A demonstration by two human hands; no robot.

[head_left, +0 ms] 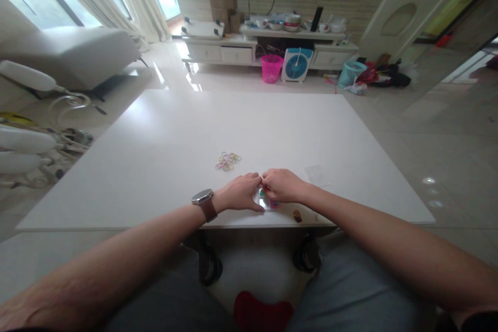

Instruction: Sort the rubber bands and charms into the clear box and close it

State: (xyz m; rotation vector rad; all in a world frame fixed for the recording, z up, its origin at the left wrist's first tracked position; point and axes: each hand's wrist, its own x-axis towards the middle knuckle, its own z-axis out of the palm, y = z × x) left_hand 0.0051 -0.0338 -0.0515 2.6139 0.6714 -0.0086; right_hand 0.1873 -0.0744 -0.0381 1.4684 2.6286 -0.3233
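Near the table's front edge, a small clear packet [265,201] with green and pink bits lies between my hands. My left hand [243,192] is curved round the packet's left side, its thumb at the lower corner. My right hand [282,185] has its fingers curled at the packet's top, touching or almost touching my left fingertips. Beyond my left hand lies a loose pile of coloured rings [227,161]. A small yellow and dark piece [297,216] sits below my right wrist, and a clear plastic sheet [317,175] is beyond my right forearm.
The white table [252,124] spans the middle of the view. Past it, on the floor, stand a pink basket [271,68], a blue and white fan [296,65] and a light blue basket [350,73]. A red seat [262,313] shows below, between the legs.
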